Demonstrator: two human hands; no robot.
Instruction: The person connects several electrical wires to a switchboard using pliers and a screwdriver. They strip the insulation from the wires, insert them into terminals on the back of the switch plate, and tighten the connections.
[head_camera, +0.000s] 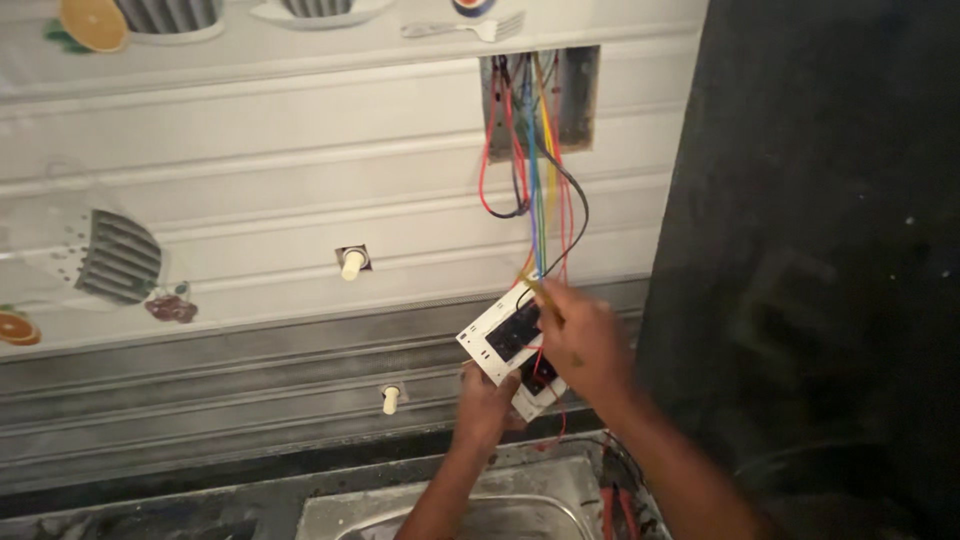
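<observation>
Your left hand (487, 405) reaches up from 6 o'clock, its grip clamped under the white switch plate (508, 345), which hangs tilted below the wall opening (575, 100). Your right hand (583, 345) comes from 5 o'clock, blurred, fingers pinched together on a yellow wire (530, 285) at the plate's top. Its palm hides the plate's right part. Coloured wires (535, 170) run up to 12 o'clock. Fruit pictures mark the wall at 10 o'clock.
</observation>
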